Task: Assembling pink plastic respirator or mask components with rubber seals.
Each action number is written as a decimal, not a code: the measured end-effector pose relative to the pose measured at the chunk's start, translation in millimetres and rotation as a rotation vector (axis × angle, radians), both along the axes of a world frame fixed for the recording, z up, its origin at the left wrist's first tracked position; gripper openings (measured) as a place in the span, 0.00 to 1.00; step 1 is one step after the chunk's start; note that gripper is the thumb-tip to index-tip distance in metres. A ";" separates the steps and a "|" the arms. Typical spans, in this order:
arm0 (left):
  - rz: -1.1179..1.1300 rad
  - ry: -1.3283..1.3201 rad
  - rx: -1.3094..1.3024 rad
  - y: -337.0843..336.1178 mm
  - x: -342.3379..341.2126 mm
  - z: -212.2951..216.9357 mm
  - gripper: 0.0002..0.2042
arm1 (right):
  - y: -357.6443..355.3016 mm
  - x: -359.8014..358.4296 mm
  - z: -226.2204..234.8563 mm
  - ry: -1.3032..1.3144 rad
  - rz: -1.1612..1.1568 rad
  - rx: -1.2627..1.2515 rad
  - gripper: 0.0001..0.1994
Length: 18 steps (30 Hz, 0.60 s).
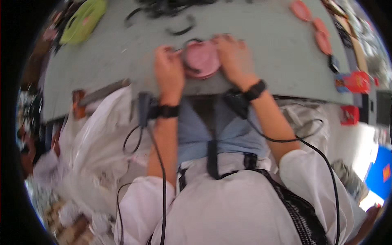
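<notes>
A round pink object (201,58) lies on the grey table (261,49) close to its near edge. My left hand (168,70) grips its left side and my right hand (233,57) grips its right side, fingers curled over the far rim. A dark ring or cord shows along the pink object's lower left edge. Both wrists wear black bands with cables running back toward my body. The picture is blurred, so finer detail of the pink object is unclear.
Black cords (179,29) lie on the table beyond the hands. A green oval object (83,20) sits far left, several red-pink discs (322,36) far right, and red packages (354,81) at the right edge. White plastic bags (98,134) hang left of my lap.
</notes>
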<state>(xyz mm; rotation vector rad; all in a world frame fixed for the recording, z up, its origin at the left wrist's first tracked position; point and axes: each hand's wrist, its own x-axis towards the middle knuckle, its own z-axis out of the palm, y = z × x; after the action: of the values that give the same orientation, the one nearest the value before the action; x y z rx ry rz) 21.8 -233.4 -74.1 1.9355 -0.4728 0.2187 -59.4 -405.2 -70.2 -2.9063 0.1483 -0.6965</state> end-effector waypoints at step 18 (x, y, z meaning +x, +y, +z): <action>-0.044 -0.028 0.600 8.9 -1.0 23.3 0.17 | -0.7 14.0 -19.1 -0.134 0.053 0.238 0.15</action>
<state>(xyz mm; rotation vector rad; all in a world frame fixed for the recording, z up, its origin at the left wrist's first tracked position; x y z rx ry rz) 20.8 -224.5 -50.9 2.5038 -0.6510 0.0765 -45.5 -405.9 -89.3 -2.6197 0.1285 -0.8030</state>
